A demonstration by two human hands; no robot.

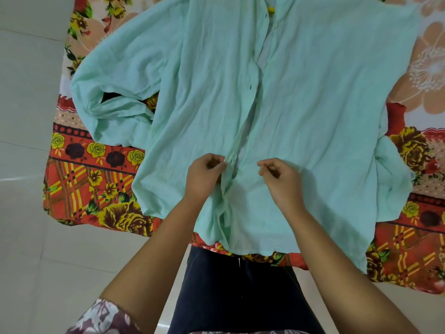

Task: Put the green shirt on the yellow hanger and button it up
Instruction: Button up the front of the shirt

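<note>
Pale floor tiles [29,116] surround a floral sheet [96,179]. The green shirt [313,104] lies spread across it, front up, with its hem at the sheet's near edge. A bit of the yellow hanger [271,9] shows at the collar, toward the far edge. The 2 front panels lie slightly apart. The left hand [203,175] pinches the front strip near the hem. The right hand [283,180] is curled over the other panel; whether it grips cloth cannot be told.
</note>
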